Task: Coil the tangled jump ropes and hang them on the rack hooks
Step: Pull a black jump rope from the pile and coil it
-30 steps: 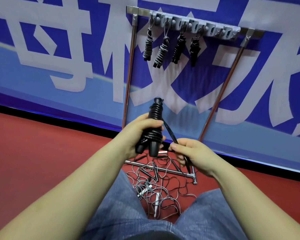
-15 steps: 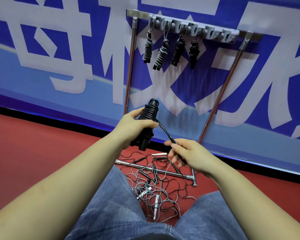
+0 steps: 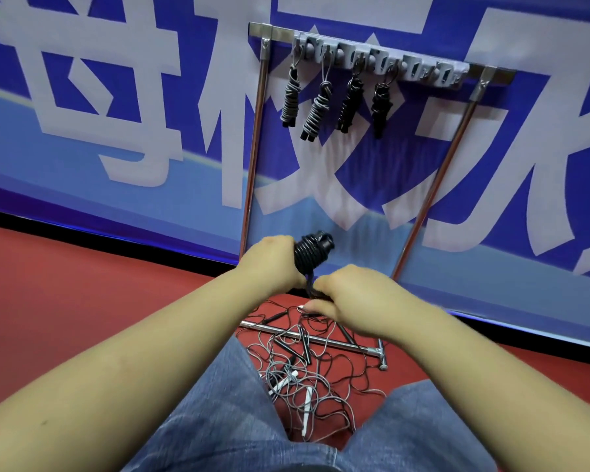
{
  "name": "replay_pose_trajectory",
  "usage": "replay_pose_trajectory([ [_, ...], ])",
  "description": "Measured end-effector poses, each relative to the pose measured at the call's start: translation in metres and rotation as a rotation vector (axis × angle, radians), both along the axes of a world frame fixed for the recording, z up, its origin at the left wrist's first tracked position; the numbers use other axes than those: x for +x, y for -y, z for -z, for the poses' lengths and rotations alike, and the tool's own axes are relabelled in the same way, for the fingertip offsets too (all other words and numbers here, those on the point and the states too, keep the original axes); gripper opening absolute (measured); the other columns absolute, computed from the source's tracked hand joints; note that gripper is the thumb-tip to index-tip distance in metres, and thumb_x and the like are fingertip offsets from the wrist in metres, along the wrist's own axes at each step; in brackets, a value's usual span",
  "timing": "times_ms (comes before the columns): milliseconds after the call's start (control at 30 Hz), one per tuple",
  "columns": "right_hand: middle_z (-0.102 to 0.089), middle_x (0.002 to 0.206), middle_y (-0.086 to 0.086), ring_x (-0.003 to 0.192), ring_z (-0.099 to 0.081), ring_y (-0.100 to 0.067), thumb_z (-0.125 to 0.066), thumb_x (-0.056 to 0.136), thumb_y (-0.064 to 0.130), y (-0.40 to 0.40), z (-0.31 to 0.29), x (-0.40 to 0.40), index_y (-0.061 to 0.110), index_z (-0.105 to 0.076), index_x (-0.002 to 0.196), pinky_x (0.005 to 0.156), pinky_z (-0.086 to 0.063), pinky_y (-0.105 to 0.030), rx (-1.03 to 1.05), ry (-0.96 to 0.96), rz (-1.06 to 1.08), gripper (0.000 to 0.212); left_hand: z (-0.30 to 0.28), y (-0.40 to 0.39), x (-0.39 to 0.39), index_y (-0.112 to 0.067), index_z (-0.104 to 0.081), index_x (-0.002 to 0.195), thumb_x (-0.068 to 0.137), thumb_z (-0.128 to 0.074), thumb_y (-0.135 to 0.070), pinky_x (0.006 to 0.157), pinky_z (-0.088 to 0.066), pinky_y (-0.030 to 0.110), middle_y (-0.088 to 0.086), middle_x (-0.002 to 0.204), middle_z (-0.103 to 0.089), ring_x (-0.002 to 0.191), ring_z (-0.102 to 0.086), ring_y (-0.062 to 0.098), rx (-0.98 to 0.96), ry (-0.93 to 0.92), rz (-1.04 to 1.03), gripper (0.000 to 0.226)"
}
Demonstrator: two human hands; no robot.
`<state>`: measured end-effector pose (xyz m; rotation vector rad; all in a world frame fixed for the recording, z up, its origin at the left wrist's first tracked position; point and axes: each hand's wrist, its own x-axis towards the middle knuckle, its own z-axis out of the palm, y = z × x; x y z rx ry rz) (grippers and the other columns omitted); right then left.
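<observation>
We see the left hand [image 3: 269, 264] wrapped around a black jump rope [image 3: 312, 252] already wound into a tight bundle over its handles, whose top end pokes out above the fist. The right hand [image 3: 351, 298] sits just beside it, fingers curled and pinching the loose black tail of that same rope where it leaves the bundle's lower end; the exact finger placement is blurred. Both hands hover above the person's knees in blue jeans [image 3: 218, 413].

Below the hands, a tangle of grey and black ropes [image 3: 307, 373] lies on the red floor [image 3: 82, 301], draped over the rack's chrome foot bar [image 3: 321, 340], with some white and black handles in the mess.

Further out, the rack [image 3: 252, 148] stands against a blue banner with large white characters [image 3: 116, 97]. Its grey hook strip [image 3: 382, 63] carries 4 coiled ropes: 2 grey ones [image 3: 304, 103] on the left and 2 black ones [image 3: 365, 103] beside them. The hooks to the right of these show no ropes
</observation>
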<state>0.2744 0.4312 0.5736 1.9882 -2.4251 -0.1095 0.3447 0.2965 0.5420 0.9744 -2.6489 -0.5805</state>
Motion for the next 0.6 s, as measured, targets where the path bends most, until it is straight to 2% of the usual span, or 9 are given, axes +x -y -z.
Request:
replay_pose_trajectory([
  [100,-0.064,0.091,-0.004,0.083,-0.055,-0.022,-0.049,0.094,0.045,0.009,-0.017,-0.009,0.018,-0.065,0.098,0.064,-0.038,-0.031,0.002,-0.091,-0.104,0.031,0.005,-0.009,-0.003,-0.016,-0.061,0.102,0.07,-0.078,-0.033,0.068,-0.045,0.032,0.007,0.101,-0.065,0.097,-0.062,0.028,-0.101,0.236,0.171,0.04],
  [167,-0.067,0.085,0.002,0.074,-0.054,-0.016,-0.054,0.092,0.043,0.013,-0.024,-0.021,0.019,-0.068,0.095,0.066,-0.043,-0.031,0.0,-0.005,-0.121,0.029,0.002,-0.014,0.0,-0.018,-0.062,0.106,0.068,-0.081,-0.037,0.072,-0.048,0.032,0.004,0.103,-0.066,0.098,-0.062,0.025,-0.13,0.339,0.295,0.047],
  [233,-0.062,0.064,0.011,0.059,-0.051,-0.004,-0.061,0.088,0.041,0.017,-0.025,-0.035,0.018,-0.069,0.084,0.061,-0.041,-0.021,0.011,0.216,-0.086,0.024,-0.004,-0.018,0.004,-0.019,-0.061,0.107,0.066,-0.082,-0.04,0.075,-0.05,0.033,0.003,0.1,-0.065,0.094,-0.061,0.023,-0.139,0.37,0.377,0.051],
  [300,-0.054,0.047,0.014,0.046,-0.046,-0.001,-0.065,0.086,0.037,0.018,-0.022,-0.046,0.016,-0.066,0.073,0.051,-0.035,-0.012,-0.023,0.464,-0.015,0.025,-0.011,-0.02,0.009,-0.017,-0.061,0.1,0.066,-0.082,-0.041,0.07,-0.05,0.031,0.0,0.089,-0.063,0.084,-0.06,0.022,-0.121,0.353,0.424,0.047],
  [400,-0.047,0.045,0.009,0.043,-0.039,-0.004,-0.066,0.085,0.032,0.017,-0.014,-0.057,0.005,-0.065,0.073,0.046,-0.033,-0.013,-0.093,0.767,0.088,0.03,-0.02,-0.023,0.014,-0.025,-0.052,0.085,0.069,-0.081,-0.038,0.06,-0.041,0.025,-0.008,0.075,-0.055,0.075,-0.055,0.016,-0.053,0.293,0.497,0.036],
  [467,-0.045,0.046,0.009,0.043,-0.038,-0.004,-0.066,0.085,0.028,0.016,-0.008,-0.059,0.006,-0.062,0.07,0.045,-0.033,-0.013,-0.099,0.903,0.126,0.027,-0.022,-0.025,0.018,-0.026,-0.049,0.085,0.07,-0.081,-0.036,0.055,-0.038,0.018,-0.011,0.074,-0.054,0.071,-0.053,0.013,-0.018,0.25,0.527,0.036],
  [533,-0.044,0.045,0.009,0.041,-0.037,-0.003,-0.063,0.087,0.022,0.016,-0.002,-0.06,0.007,-0.057,0.068,0.043,-0.031,-0.012,-0.104,1.062,0.164,0.025,-0.021,-0.027,0.021,-0.023,-0.053,0.09,0.07,-0.081,-0.036,0.056,-0.039,0.015,-0.011,0.075,-0.056,0.068,-0.053,0.009,0.026,0.208,0.538,0.037],
  [600,-0.044,0.045,0.008,0.039,-0.038,-0.002,-0.06,0.088,0.018,0.014,0.005,-0.061,0.008,-0.053,0.066,0.041,-0.032,-0.012,-0.127,1.209,0.203,0.025,-0.019,-0.029,0.024,-0.02,-0.058,0.095,0.066,-0.084,-0.039,0.062,-0.043,0.019,-0.009,0.08,-0.062,0.069,-0.056,0.008,0.12,0.16,0.557,0.044],
])
